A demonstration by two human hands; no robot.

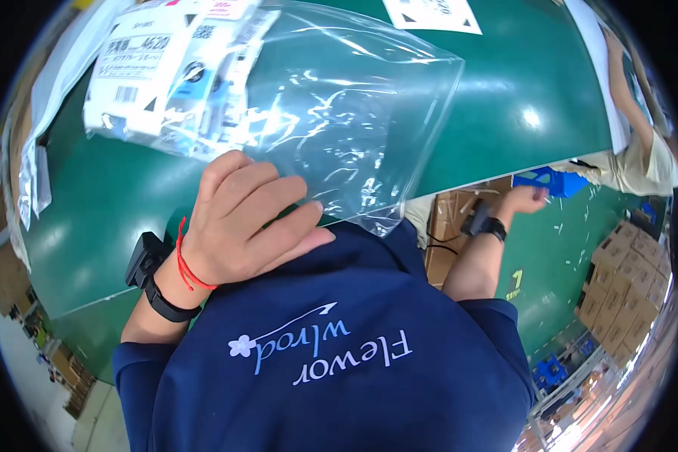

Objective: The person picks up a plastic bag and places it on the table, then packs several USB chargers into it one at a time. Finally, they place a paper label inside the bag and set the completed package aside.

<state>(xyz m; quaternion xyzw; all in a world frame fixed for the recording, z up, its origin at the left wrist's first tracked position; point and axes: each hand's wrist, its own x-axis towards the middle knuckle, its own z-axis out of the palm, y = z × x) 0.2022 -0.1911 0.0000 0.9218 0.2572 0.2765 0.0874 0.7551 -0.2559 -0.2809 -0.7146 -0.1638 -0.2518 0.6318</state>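
Observation:
A large clear plastic bag (331,113) lies on the green table, its near edge hanging slightly over the table's front. White and blue printed packets (139,79) with labels show at its left end. My left hand (252,211) is closed at the bag's near edge, fingers curled over the film; the fingertips are partly hidden. Out to the right, beyond the table's front edge, my right hand (526,199) is beside a blue bin (554,181). Its fingers are small and smeared, so whether it holds anything is unclear.
A white printed sheet (433,13) lies at the table's far side. Another person's arm (629,98) is at the right table edge. A cardboard box (452,226) stands below the table front, and stacked brown cartons (625,290) stand on the floor at right.

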